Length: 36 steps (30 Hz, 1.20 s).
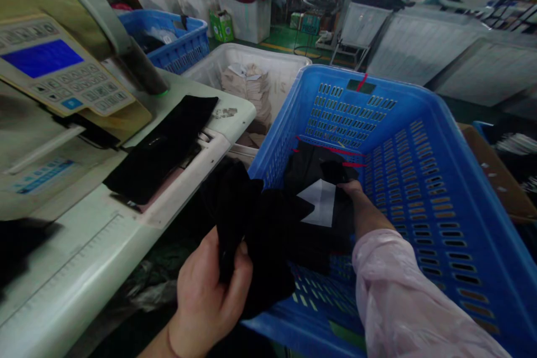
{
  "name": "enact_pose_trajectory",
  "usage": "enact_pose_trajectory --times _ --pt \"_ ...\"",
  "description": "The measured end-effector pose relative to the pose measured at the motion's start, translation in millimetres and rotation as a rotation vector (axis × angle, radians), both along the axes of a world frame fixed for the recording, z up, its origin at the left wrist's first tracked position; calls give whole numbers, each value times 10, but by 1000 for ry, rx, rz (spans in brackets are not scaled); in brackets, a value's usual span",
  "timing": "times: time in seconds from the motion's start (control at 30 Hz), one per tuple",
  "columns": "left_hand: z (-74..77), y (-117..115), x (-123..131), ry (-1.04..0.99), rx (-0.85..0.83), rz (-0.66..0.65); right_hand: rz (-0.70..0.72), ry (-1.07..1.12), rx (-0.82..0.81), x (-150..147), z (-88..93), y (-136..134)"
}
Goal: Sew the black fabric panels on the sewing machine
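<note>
Left hand (208, 291) closed firmly around a bunched black fabric piece (235, 224), held just above the near rim of a blue slotted crate (423, 140). Right hand (351, 189), its wrist emerging from a pink sleeve (403, 296), rests on loose black garments (312, 170) inside the crate; its fingertips are buried, so grip width cannot be told. A white patch (319, 201) shows within the pile. Beyond lie a flat black piece (159, 145) on a white sewing-machine table (71, 268) and a control panel (44, 61). Farthest, a white bin (289, 72) holds tan bundles (245, 89). Risk: the hanging fabric may snag on the rim. Black-on-black folds obscure all edges.
</note>
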<state>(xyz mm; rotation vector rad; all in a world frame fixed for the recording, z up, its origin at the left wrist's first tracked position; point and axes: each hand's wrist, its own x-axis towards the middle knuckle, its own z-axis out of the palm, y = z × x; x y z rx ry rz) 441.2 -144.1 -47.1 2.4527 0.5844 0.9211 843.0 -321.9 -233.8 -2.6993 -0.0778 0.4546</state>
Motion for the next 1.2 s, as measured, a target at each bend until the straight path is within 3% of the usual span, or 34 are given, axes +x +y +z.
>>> enact_pose_trajectory --times 0.13,0.23,0.33,0.5,0.6,0.7,0.8,0.9,1.03,1.13,1.2 --pt "-11 9 51 -49 -22 -38 -26 -56 24 110 451 34" --pt "-33 -1 75 -91 -65 -44 50 -147 129 133 993 173" --pt "-38 -12 85 -121 -191 -54 170 -236 289 -53 1617 391" --pt "93 20 145 -163 -551 -75 397 -303 626 -984 2582 612" --pt "284 -30 55 -299 -835 -5 527 -244 821 -1788 2948 574" --pt "484 -177 -310 -472 -1076 -35 534 77 1043 -2511 3071 394" --pt "643 -328 -797 -552 -1226 -206 563 306 986 -2955 2943 246" --pt "765 -370 -1234 -649 -1209 -279 699 480 916 -3315 2755 318" --pt "845 -246 -1668 -721 -1029 -100 757 501 1022 -3875 2740 685" --pt "830 -77 -1888 -791 -988 36 904 603 1015 -4206 2783 1081" --pt "806 73 -2009 -872 -960 121 1021 557 994 -4358 2775 1377"
